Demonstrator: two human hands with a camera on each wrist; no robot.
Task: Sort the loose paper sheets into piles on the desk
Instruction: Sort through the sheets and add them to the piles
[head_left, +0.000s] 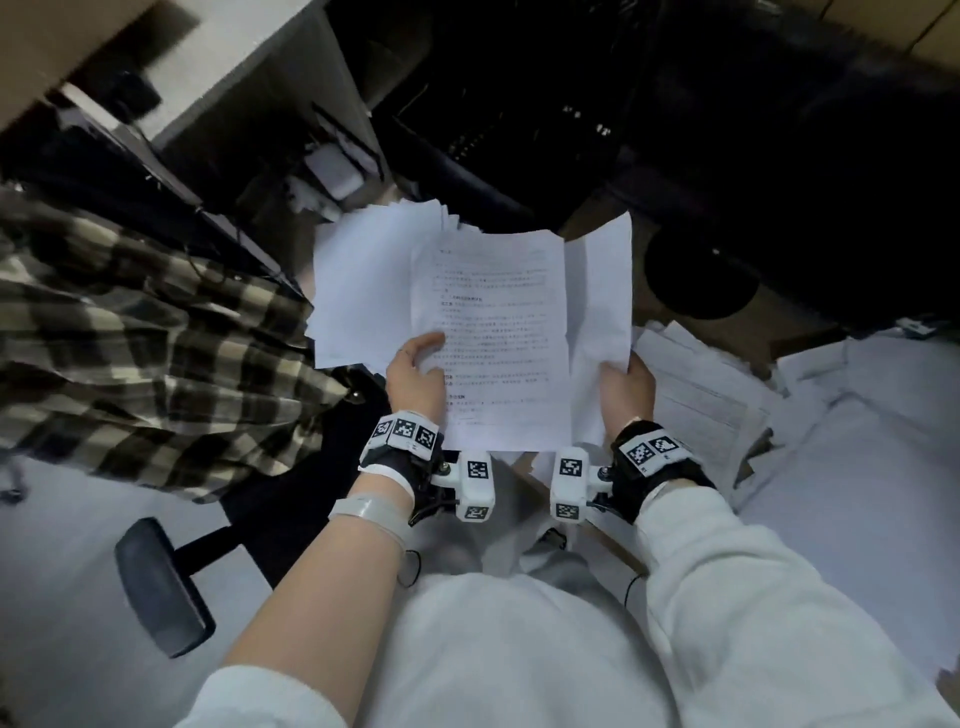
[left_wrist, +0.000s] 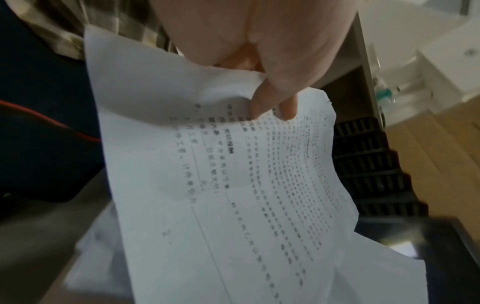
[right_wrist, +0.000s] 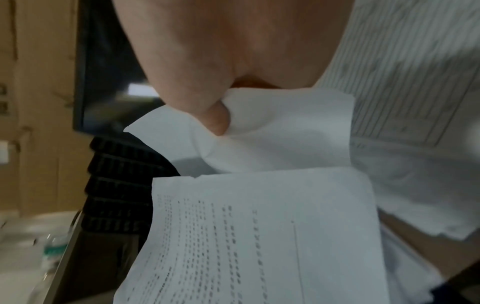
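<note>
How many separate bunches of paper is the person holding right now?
2: the printed sheet on a fanned bunch in the left hand, and blank sheets pinched by the right hand. Sheet counts within each are hidden.

Below you: pale grey floor (head_left: 62, 582), dim light overall. Black office-chair armrest (head_left: 161, 587) at lower left; plaid garment (head_left: 130, 353) draped over chair beside it. Ahead of you, dark keyboard (head_left: 498, 130) and black monitor (right_wrist: 103, 72) on brown desk (head_left: 737, 332). Cardboard boxes (head_left: 893, 31) at upper right, pale partition panel (head_left: 234, 67) at upper left.
</note>
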